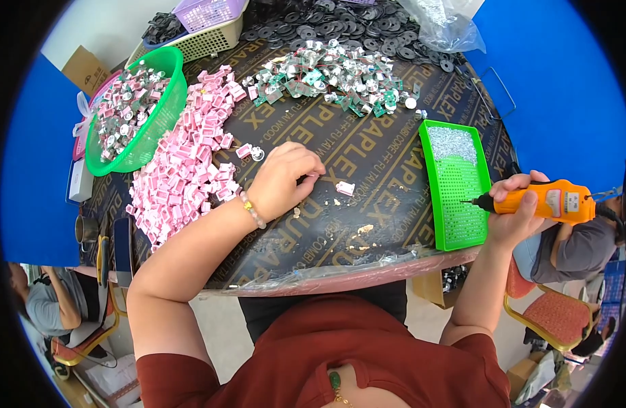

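My right hand grips an orange electric screwdriver, its dark tip pointing left over a green perforated tray that holds small silver screws at its far end. My left hand rests curled on the dark table, fingers closed on something small I cannot make out. A loose pink plastic piece lies just right of that hand. A big heap of pink plastic housings spreads to its left, with one pink piece and a small metal part close above the hand.
A green basket of silver-green metal parts sits far left. A pile of the same parts lies at the back, black washers and a clear bag behind it. Other people sit at lower left and right.
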`<control>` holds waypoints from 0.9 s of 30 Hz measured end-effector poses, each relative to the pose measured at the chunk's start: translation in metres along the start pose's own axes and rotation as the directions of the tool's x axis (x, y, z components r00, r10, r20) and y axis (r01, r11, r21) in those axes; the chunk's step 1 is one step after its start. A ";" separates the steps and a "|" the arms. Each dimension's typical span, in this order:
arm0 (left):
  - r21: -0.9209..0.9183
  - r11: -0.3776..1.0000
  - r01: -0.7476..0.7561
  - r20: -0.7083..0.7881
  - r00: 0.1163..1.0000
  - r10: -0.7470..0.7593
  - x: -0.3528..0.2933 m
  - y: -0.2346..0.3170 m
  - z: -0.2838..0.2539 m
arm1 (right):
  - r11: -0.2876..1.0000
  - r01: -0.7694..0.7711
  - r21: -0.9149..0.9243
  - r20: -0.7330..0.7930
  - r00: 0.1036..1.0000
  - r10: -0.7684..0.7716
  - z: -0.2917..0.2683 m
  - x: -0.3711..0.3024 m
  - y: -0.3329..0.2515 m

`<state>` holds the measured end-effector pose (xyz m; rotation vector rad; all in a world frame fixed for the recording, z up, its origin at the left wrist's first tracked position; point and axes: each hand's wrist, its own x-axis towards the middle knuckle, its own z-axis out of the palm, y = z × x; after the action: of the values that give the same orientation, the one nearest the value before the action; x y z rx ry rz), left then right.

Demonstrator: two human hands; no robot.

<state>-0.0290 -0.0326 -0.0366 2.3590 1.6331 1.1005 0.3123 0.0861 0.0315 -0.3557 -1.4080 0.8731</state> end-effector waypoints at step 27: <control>0.512 0.838 -0.190 -0.005 0.975 0.224 0.082 -0.029 0.020 | 0.995 -0.080 0.067 -0.033 0.996 0.082 -0.002 0.017 0.010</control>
<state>-0.0254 0.0550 -0.0220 2.9150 1.9239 0.8544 0.3103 0.1053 0.0365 -0.3786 -1.3362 0.9727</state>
